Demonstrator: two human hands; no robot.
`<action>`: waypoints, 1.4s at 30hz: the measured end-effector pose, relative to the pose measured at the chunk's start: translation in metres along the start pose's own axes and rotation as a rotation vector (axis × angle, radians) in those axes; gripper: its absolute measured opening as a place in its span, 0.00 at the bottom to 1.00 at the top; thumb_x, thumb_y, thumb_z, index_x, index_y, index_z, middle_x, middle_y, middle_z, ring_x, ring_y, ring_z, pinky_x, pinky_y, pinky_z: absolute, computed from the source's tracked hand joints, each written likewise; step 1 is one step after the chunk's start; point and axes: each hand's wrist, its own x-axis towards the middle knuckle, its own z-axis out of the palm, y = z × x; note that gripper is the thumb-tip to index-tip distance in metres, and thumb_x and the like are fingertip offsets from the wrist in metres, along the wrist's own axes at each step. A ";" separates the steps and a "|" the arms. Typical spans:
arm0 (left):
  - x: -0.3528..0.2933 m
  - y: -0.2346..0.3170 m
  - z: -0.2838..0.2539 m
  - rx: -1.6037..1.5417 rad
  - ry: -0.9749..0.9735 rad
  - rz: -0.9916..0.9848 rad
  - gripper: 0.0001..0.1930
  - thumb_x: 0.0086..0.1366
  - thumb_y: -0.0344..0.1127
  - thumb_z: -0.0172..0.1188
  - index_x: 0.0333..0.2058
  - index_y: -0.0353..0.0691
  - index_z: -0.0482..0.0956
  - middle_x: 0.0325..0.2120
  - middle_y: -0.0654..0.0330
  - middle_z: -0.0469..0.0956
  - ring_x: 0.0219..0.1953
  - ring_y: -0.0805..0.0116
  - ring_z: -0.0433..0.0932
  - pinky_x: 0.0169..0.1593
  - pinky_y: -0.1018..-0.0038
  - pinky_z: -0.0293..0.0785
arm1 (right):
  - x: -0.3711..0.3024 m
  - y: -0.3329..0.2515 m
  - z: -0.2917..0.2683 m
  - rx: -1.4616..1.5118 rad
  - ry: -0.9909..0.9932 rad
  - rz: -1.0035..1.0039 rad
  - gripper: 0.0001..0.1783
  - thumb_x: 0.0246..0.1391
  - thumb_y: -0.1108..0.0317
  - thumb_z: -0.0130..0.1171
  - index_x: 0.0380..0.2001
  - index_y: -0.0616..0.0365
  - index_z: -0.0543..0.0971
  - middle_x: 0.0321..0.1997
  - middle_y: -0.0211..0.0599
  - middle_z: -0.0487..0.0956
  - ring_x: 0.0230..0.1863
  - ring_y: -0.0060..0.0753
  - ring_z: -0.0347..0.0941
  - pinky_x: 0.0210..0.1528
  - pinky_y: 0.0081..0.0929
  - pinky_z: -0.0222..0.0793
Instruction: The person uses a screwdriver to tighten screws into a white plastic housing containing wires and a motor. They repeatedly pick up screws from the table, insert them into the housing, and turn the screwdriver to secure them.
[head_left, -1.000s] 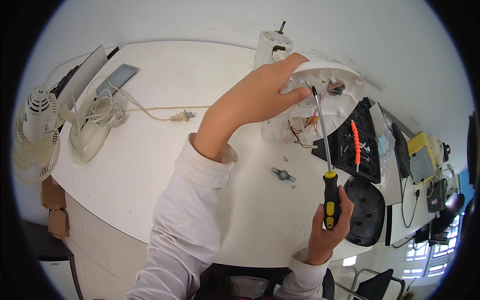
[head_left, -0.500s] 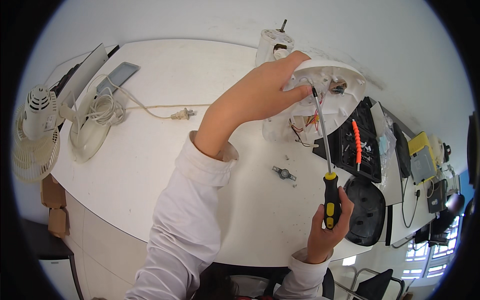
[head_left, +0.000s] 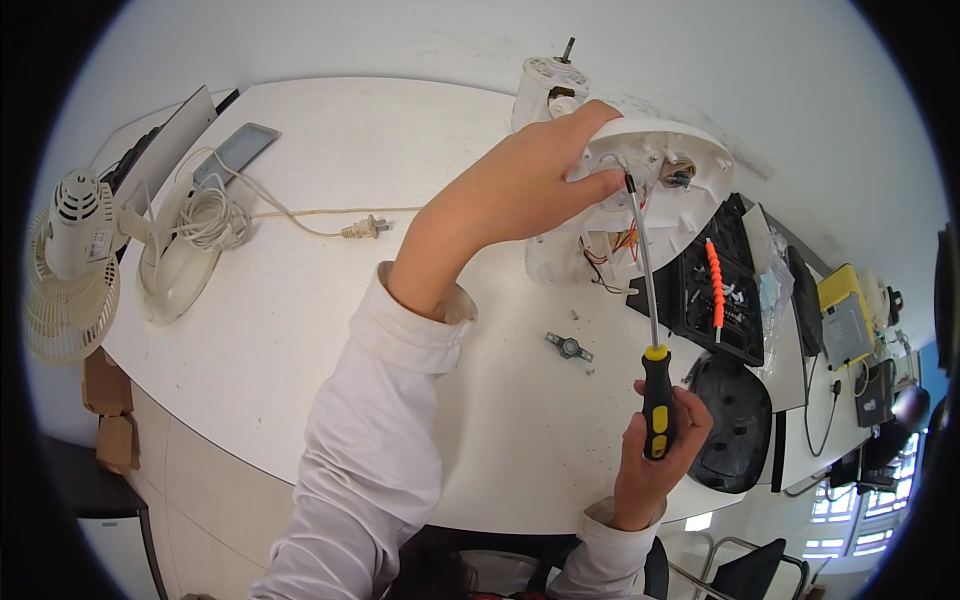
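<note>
My left hand point(head_left: 530, 180) is closed on the rim of a white plastic fan base point(head_left: 705, 205), tilted so its ribbed, wired underside shows. Its thumb presses inside, beside the screwdriver's tip. In my right hand point(head_left: 660, 465) is a screwdriver point(head_left: 657, 400) with a black and yellow handle and a long metal shaft. The tip meets the inside of the base near the thumb; whether a screw sits there is too small to tell. Behind the base stands a white motor housing point(head_left: 548, 85) with an upright metal shaft. A small dark metal bracket point(head_left: 569, 347) and tiny screws lie on the table.
An open black tool case point(head_left: 700, 300) at the right holds an orange twisted flexible shaft point(head_left: 714, 283). Nearer me lies a black plastic cover point(head_left: 730, 425). On the left are a white fan point(head_left: 75, 260), a coiled cord with a plug point(head_left: 365, 228) and a grey tray point(head_left: 240, 150).
The fingers of my right hand have loosened and shifted round the screwdriver handle, which has swung slightly left. My left hand and the base stay almost still.
</note>
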 end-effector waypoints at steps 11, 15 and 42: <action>-0.001 -0.001 -0.001 -0.010 0.007 0.008 0.23 0.64 0.40 0.55 0.56 0.42 0.63 0.41 0.59 0.75 0.36 0.68 0.70 0.34 0.75 0.67 | -0.005 -0.018 -0.008 -0.109 0.100 0.091 0.17 0.53 0.71 0.54 0.47 0.63 0.69 0.44 0.45 0.72 0.36 0.28 0.70 0.39 0.21 0.65; -0.001 0.001 0.000 0.007 0.012 0.013 0.23 0.64 0.40 0.55 0.55 0.42 0.63 0.40 0.58 0.76 0.34 0.67 0.69 0.33 0.74 0.66 | 0.004 -0.038 -0.010 -0.295 0.182 -0.034 0.15 0.54 0.66 0.56 0.43 0.62 0.72 0.46 0.47 0.70 0.41 0.37 0.71 0.42 0.27 0.67; 0.000 -0.002 0.006 -0.008 0.087 0.063 0.20 0.63 0.39 0.55 0.52 0.42 0.64 0.26 0.56 0.72 0.23 0.68 0.65 0.29 0.72 0.64 | 0.042 -0.138 -0.043 -0.609 -0.006 -0.102 0.13 0.55 0.77 0.48 0.43 0.62 0.75 0.35 0.45 0.71 0.36 0.35 0.70 0.37 0.24 0.64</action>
